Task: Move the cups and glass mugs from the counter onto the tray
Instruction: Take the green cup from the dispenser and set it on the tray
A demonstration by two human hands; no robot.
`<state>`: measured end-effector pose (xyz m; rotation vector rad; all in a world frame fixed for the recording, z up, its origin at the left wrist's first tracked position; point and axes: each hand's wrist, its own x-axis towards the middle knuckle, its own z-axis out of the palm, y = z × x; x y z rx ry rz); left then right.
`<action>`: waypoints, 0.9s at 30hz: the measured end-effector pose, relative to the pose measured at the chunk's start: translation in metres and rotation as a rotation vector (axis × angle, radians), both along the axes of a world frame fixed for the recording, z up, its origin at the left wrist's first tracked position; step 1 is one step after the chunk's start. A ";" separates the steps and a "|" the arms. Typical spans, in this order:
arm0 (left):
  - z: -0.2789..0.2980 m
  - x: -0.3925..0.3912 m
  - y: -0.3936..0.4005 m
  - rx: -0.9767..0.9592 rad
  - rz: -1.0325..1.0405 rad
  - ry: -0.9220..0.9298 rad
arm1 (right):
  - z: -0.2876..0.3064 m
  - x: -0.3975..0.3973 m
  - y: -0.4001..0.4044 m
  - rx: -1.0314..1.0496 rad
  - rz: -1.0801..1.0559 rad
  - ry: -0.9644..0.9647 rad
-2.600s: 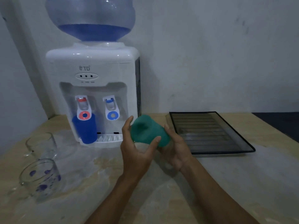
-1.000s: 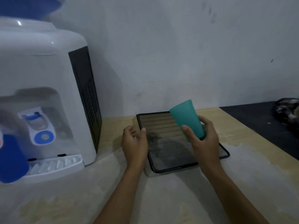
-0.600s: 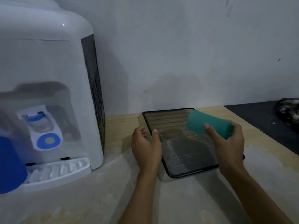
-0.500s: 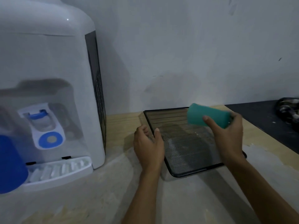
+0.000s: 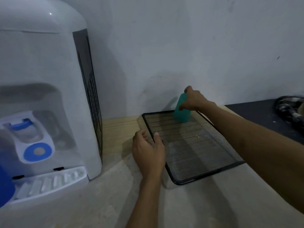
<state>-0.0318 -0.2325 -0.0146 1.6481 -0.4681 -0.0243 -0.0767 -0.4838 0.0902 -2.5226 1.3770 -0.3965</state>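
Note:
A black mesh tray (image 5: 204, 176) lies on the counter to the right of the water dispenser. A teal plastic cup (image 5: 181, 114) stands upside down at the tray's far end, near the wall. My right hand (image 5: 193, 98) grips the cup from above and from the right. My left hand (image 5: 148, 153) holds the tray's left rim, thumb on top of the edge. A blue cup (image 5: 5, 186) shows at the far left edge, under the dispenser's taps. The glass mugs are out of view.
The white water dispenser (image 5: 46, 96) fills the left side, its drip tray (image 5: 49, 183) jutting forward. A dark surface (image 5: 263, 119) with a dark coiled object (image 5: 289, 107) lies to the right of the tray. The wall stands close behind the tray.
My right hand has carried the teal cup from mid-air above the tray to its far end and turned it mouth down. My left hand has stayed on the tray's left rim.

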 end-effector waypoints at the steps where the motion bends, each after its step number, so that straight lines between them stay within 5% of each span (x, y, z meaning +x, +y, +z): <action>1: 0.000 0.000 0.000 0.002 0.000 -0.003 | -0.003 0.000 -0.002 0.005 -0.007 -0.005; 14: -0.003 0.001 -0.002 -0.012 0.007 0.006 | -0.007 -0.009 0.014 0.053 -0.072 -0.211; 21: 0.001 0.002 0.001 -0.044 0.011 0.060 | -0.017 -0.053 0.108 -0.122 0.003 -0.545; 27: 0.008 -0.003 0.012 -0.070 -0.009 0.172 | -0.039 -0.103 0.202 -0.132 0.179 -0.578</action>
